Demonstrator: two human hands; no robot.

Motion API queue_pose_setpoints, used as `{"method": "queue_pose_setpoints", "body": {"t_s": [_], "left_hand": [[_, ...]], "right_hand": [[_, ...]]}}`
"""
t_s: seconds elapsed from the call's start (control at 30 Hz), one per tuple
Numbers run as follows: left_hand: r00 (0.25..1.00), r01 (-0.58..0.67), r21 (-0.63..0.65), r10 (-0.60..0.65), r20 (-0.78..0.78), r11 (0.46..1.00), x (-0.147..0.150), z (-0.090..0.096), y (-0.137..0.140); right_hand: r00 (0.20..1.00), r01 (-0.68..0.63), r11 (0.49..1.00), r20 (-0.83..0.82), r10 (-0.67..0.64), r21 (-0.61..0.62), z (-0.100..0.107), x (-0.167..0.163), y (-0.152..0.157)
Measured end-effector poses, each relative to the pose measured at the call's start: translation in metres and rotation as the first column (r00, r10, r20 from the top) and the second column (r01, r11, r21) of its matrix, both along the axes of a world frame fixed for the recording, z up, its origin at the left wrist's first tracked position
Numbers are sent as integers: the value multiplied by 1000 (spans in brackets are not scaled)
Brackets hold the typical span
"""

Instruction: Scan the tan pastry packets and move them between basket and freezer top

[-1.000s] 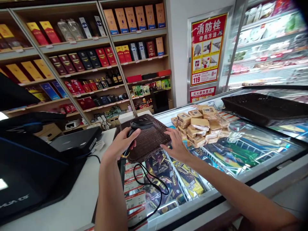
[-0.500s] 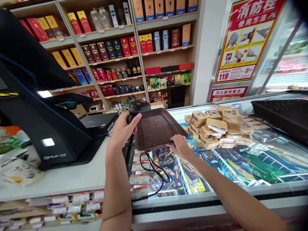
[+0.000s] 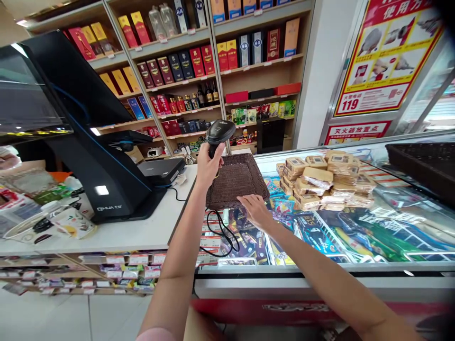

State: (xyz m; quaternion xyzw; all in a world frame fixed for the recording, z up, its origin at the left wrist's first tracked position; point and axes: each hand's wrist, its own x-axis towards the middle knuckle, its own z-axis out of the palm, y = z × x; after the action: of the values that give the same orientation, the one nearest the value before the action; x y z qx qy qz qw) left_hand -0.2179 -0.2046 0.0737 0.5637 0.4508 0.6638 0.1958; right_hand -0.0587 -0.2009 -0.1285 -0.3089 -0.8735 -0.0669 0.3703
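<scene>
My left hand (image 3: 209,166) is wrapped round the handle of a black barcode scanner (image 3: 220,131), held upright above the back left of a brown wicker basket (image 3: 236,182). The scanner's head tips toward the shelves. Nothing lies in the shallow basket, which sits on the glass top of a freezer (image 3: 320,232). At its near right corner my right hand (image 3: 256,210) grips the rim, fingers over the edge and thumb hidden. A looped black cable (image 3: 227,234) lies on the glass in front of the basket.
Stacked brown-wrapped packs (image 3: 320,182) stand right of the basket, with a larger dark wicker tray (image 3: 426,161) beyond. To the left are a checkout terminal (image 3: 110,156), a black flat box (image 3: 161,168) and a patterned cup (image 3: 76,222) on the white counter. Shelves of boxed bottles rise behind.
My left hand has lifted the scanner higher above the basket. The basket has shifted slightly left, away from the packs, with my right hand still at its rim. The view has moved too.
</scene>
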Motion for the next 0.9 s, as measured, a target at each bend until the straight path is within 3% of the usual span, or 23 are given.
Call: {"method": "queue_pose_setpoints", "body": {"t_s": [0.2, 0.33, 0.4, 0.5, 0.6, 0.7, 0.8, 0.9], "left_hand": [[985, 38, 174, -66, 158, 984, -9, -42, 31], [982, 5, 205, -44, 186, 979, -29, -40, 34], [986, -14, 208, -21, 163, 978, -40, -32, 29], [988, -87, 193, 60, 143, 977, -54, -22, 18], [981, -148, 187, 120, 154, 971, -57, -18, 9], [972, -170, 192, 132, 192, 967, -53, -18, 8], [973, -135, 207, 91, 210, 969, -43, -15, 13], [976, -88, 226, 39, 216, 970, -30, -11, 18]], "right_hand": [[998, 62, 998, -29, -61, 29, 2, 33, 25], [974, 141, 990, -184, -133, 32, 4, 28, 21], [980, 71, 997, -187, -71, -4, 5, 15, 6], [989, -138, 982, -77, 129, -130, 5, -11, -24], [960, -272, 922, -5, 281, -276, -1, -33, -51], [908, -400, 833, -43, 416, -383, -9, -44, -62], [859, -503, 758, -144, 491, -415, -15, -50, -60], [843, -538, 767, -219, 491, -349, -20, -52, -52]]}}
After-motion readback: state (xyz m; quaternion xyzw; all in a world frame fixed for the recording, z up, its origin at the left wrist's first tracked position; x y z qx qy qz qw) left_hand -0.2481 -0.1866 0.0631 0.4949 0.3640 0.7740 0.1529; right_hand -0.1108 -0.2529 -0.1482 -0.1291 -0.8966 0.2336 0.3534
